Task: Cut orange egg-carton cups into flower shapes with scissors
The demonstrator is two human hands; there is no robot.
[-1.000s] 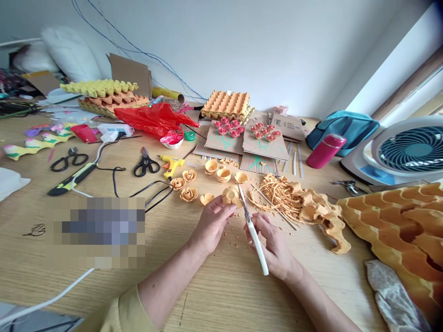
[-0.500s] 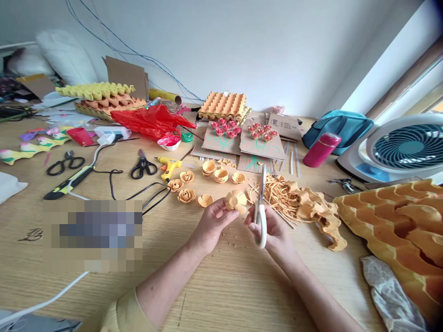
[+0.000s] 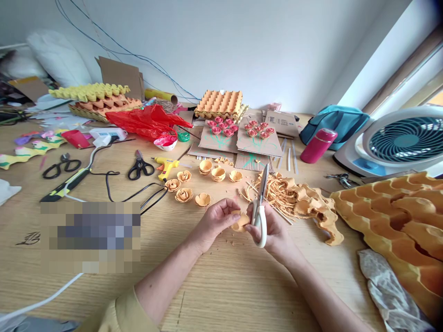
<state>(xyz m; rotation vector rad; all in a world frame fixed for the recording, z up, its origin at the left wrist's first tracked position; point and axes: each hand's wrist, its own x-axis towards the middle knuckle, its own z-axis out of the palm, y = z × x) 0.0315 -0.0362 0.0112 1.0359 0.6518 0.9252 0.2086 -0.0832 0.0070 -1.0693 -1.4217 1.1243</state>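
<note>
While pinching a small orange petalled cup [image 3: 239, 222] by its left edge, between thumb and fingers of the left hand [image 3: 216, 224], can see it held low over the middle of the desk [image 3: 207, 295], squarely in front of the body. Cannot tell its exact tilt. Have white-handled scissors [image 3: 263, 196] in the right hand [image 3: 275, 233], gripped around the handle with fingers curled and blades aimed up and away. Seem also to be touching the cup's right rim with fingertips of that same hand — cannot tell how firmly.

Just beyond the left hand, see an open flower [image 3: 202, 199] lying apart, then three rolled roses [image 3: 183, 195] near one another to its left. Farther back, find plain orange cups [image 3: 218, 174] in a short row, some seemingly stacked. Beside the roses, notice a yellow glue gun [image 3: 166, 168] lying on its side, then black-handled scissors [image 3: 140, 168] farther left. Past the right hand, find a tangled heap of orange strips [image 3: 275, 193] — touching a torn strip of carton [image 3: 313, 203] — and, well to the right, a large egg tray [image 3: 391, 207].

Toward the back, see two cardboard sheets [image 3: 223, 140] bearing clusters of red flowers [image 3: 259, 130] above green painted stems. At the far right, note a pink bottle [image 3: 318, 145] leaning against a blue bag [image 3: 335, 124], near a round-grilled fan [image 3: 408, 140].
</note>
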